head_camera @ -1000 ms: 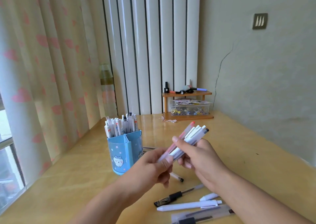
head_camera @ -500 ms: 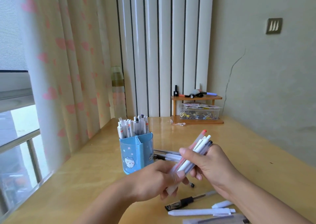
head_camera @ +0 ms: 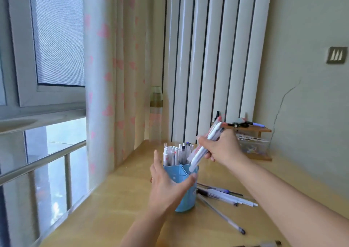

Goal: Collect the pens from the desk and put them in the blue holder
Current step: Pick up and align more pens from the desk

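Nearest to us, a few pen ends [head_camera: 264,244] poke in at the bottom edge of the wooden desk [head_camera: 117,205], too cut off to make out. A little further up, one slim pen [head_camera: 221,213] lies alone, slanting toward the lower right, and just beyond it a loose cluster of pens [head_camera: 226,195] rests on the desk right beside the blue holder [head_camera: 186,201], on its right side. Now the left hand [head_camera: 166,188] — fingers straight and spread, thumb out toward the holder's right side, palm against the near face of the holder; it clasps nothing, only cups the wall, and whether the palm truly presses we cannot tell. Above the rim, our right hand [head_camera: 221,148] is curled tight around a bundle of pens [head_camera: 204,148], tilted, lower tips dipping at the holder's right-hand compartment, upper ends pointing up and to the right. The rear compartments are already packed with upright pens [head_camera: 177,154]. Further back, a small wooden shelf [head_camera: 262,129] stands by the wall with markers [head_camera: 243,124] on top and a clear box [head_camera: 253,145] under it — contents blurred. Left of that, a bottle [head_camera: 156,103] against the curtain [head_camera: 113,77], and the window [head_camera: 37,58] beyond.
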